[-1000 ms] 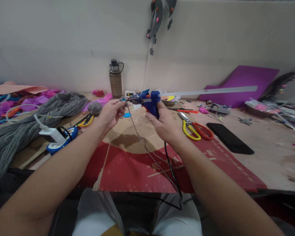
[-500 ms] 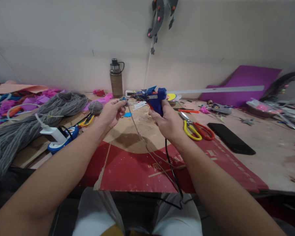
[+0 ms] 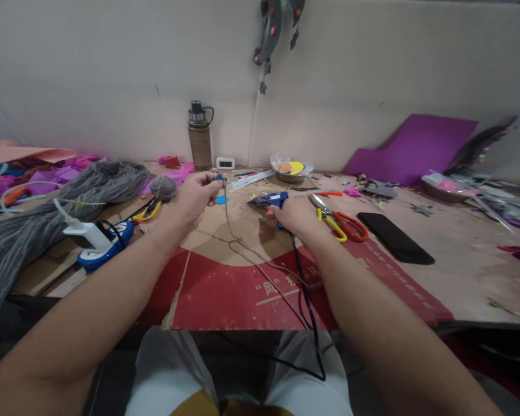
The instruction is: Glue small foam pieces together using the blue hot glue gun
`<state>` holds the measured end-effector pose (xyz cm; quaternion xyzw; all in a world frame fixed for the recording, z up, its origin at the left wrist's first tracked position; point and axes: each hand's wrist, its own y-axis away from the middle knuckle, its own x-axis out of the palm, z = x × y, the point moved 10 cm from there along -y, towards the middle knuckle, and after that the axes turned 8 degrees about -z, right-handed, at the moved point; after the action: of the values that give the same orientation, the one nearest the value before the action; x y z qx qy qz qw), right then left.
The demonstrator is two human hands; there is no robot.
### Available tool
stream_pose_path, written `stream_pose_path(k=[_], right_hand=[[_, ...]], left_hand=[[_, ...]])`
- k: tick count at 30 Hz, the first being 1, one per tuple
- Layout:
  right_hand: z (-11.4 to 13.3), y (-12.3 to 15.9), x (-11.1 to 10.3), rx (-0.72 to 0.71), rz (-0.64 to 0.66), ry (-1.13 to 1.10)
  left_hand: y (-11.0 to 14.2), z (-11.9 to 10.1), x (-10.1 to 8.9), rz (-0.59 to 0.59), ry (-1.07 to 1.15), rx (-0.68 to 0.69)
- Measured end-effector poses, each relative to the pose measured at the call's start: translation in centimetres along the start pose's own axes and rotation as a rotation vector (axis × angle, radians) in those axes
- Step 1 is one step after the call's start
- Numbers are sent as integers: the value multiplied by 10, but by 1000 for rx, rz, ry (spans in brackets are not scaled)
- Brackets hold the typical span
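in the head view, the left hand (image 3: 197, 195) is pinching a small bluish-grey piece (image 3: 218, 177) between thumb and forefinger, its exact shape being too small to tell. a thin, soft-looking grey strand (image 3: 226, 214) is hanging from the pinch and looping over the flat red-and-tan cardboard (image 3: 225, 289), which is covering the middle of the tabletop's front edge. the right hand (image 3: 301, 216) is grasping a hard blue plastic glue gun (image 3: 278, 199), whose dark, crusted nozzle is pointing toward the tabletop's left edge; the palm is covering the gun's rear, and whether its underside is touching the cardboard one cannot tell. the piece is sitting right at the left fingertips, apart from the nozzle. a smooth black cable (image 3: 301, 271) is running below the right hand and over the front edge.

near the tabletop's back edge, a round bowl (image 3: 291, 178) is holding a flat yellow disc (image 3: 297, 168), an orange piece and crinkled clear plastic. toward the back right corner, a dark shallow bowl (image 3: 442, 194) is holding something pink under clear film. a translucent brown bottle (image 3: 200, 144) is standing upright by the back edge, its liquid filling most of the body.
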<state>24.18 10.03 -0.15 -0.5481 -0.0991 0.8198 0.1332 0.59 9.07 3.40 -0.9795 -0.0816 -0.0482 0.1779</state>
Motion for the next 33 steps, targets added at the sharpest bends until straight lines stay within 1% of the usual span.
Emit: stream_pose_path(k=[1,2,4,5,7,8,9,10,12,14,15,17,20,22,24,28,33], right_hand=[[2,1,-10,-25,-81,44],[5,3,-21,-33,-155,32],[17,11,-34,-57,-243,-142],[28,15,-35,-84,-241,-245],[54,24,-27,-132,-152,-705],[69,29,-19,-159,-64,-929],[81,34,-13,-164,-2,-1117],[91,37,-7,-158,53,-1252],[104,42,7,-117,162,-1404],[106,44,16,-67,204,-1419],[104,43,16,-53,183,-1388],[96,40,8,-66,79,-1274],[90,37,-14,-170,-103,-1086],[91,39,-27,-252,-188,-1006],[92,40,-35,-296,-241,-949],[88,40,-37,-284,-269,-874],[89,39,-36,-299,-274,-827]], left_hand=[[1,-1,0,-4,-24,28],[1,-3,0,-11,-52,58],[4,-8,0,-21,-109,119],[5,-11,0,-24,-139,148],[10,-18,2,-30,-203,196],[12,-22,2,-39,-235,216],[14,-25,3,-47,-265,230],[16,-28,4,-53,-284,236],[19,-31,6,-51,-306,243],[21,-33,9,-45,-318,249],[21,-33,10,-42,-323,251],[22,-30,11,-39,-328,240],[22,-25,12,-37,-312,199],[23,-21,13,-34,-284,165],[23,-19,14,-24,-253,128],[26,-18,18,-11,-195,77],[29,-19,21,8,-184,74]])
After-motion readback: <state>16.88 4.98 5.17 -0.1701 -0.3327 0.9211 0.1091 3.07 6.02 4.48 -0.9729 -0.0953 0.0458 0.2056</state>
